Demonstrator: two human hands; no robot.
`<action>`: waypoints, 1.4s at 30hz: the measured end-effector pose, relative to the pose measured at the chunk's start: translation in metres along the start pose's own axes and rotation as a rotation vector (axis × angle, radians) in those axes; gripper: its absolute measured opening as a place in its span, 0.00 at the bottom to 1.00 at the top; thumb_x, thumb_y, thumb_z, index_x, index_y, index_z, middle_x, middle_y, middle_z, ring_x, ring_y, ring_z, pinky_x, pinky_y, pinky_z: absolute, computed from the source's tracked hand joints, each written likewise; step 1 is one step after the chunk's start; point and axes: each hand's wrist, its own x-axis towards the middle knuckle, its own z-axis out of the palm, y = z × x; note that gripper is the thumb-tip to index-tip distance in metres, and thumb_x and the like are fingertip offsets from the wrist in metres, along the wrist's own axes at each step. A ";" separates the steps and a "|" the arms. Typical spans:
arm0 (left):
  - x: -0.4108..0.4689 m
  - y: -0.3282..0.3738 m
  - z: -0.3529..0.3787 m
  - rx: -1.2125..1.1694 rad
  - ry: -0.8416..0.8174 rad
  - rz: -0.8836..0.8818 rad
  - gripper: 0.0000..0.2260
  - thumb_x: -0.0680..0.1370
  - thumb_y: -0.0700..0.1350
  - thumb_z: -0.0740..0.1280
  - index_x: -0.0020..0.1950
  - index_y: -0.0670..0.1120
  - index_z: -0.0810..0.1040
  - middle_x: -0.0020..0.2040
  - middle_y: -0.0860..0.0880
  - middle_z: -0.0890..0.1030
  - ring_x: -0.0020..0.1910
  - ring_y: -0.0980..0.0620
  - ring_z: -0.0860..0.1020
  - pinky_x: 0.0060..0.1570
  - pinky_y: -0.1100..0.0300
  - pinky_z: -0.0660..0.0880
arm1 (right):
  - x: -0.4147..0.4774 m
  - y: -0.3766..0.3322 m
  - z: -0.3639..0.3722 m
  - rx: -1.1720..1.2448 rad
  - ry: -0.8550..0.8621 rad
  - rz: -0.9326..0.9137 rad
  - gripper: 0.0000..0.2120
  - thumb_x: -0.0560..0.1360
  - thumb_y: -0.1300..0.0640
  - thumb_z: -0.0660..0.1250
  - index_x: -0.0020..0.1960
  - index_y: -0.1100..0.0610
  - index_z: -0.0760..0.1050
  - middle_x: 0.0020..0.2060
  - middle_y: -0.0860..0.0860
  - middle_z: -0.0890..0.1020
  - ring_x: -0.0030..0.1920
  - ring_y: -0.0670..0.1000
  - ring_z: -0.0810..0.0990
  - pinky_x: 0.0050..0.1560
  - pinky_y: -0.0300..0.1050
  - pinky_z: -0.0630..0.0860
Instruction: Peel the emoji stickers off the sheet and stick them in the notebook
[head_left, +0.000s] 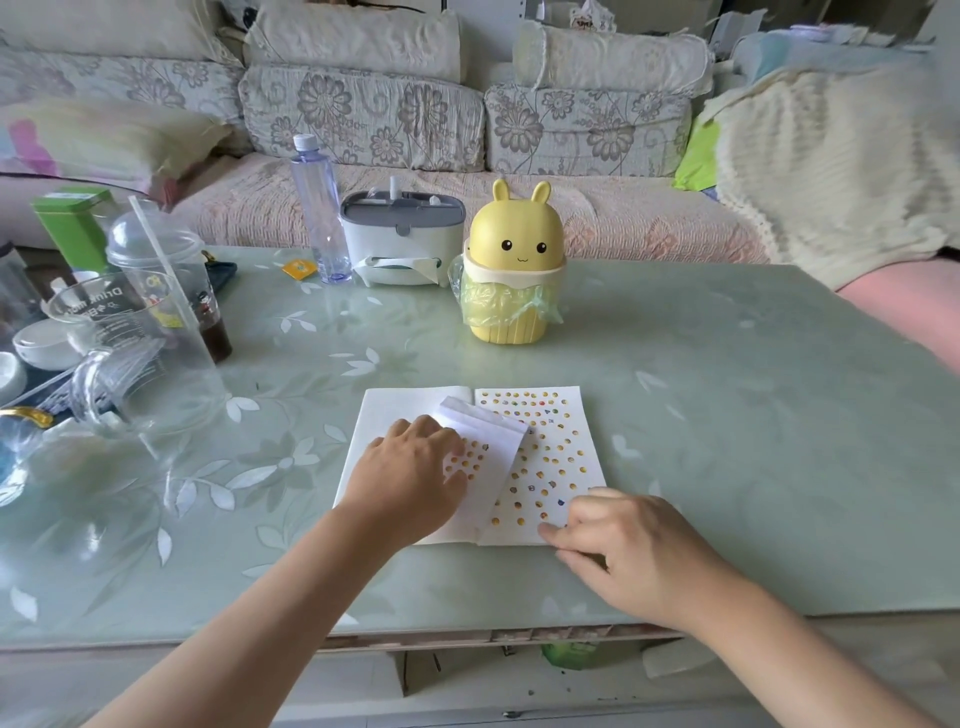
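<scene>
The pale green glass table with a white leaf pattern (727, 415) fills most of my view. At its near middle lies the open white notebook (384, 415), its right page dotted with rows of small yellow emoji stickers (550, 447). Far behind it stands a yellow plastic bin with rabbit ears (511, 265). The white sticker sheet (491, 441) curls up over the notebook's middle fold, a few stickers showing on its near part. My left hand (405, 467) lies on the left page and grasps that sheet, fingertips tucked under the curl. My right hand (634, 551) rests at the page's near right corner, thumb and forefinger drawn together; whether they hold anything I cannot tell.
</scene>
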 end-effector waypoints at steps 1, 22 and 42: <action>0.000 0.000 0.000 0.000 0.000 -0.003 0.13 0.80 0.54 0.62 0.65 0.57 0.76 0.65 0.55 0.73 0.63 0.50 0.70 0.59 0.57 0.67 | -0.001 0.000 -0.001 0.062 -0.022 0.068 0.11 0.75 0.47 0.65 0.53 0.42 0.84 0.32 0.41 0.70 0.36 0.41 0.70 0.31 0.33 0.63; 0.004 -0.006 -0.018 -0.169 -0.099 -0.305 0.20 0.80 0.48 0.63 0.71 0.46 0.70 0.68 0.45 0.69 0.69 0.44 0.65 0.62 0.56 0.65 | 0.044 -0.014 -0.013 0.240 0.117 0.239 0.12 0.74 0.50 0.62 0.49 0.43 0.85 0.40 0.39 0.80 0.34 0.32 0.72 0.36 0.25 0.63; -0.010 -0.010 -0.032 -1.718 -0.200 -0.479 0.12 0.81 0.43 0.65 0.57 0.35 0.80 0.52 0.39 0.84 0.49 0.47 0.83 0.52 0.56 0.83 | 0.111 -0.043 0.015 0.285 0.441 0.251 0.04 0.73 0.53 0.71 0.46 0.46 0.84 0.41 0.40 0.79 0.32 0.38 0.69 0.34 0.38 0.71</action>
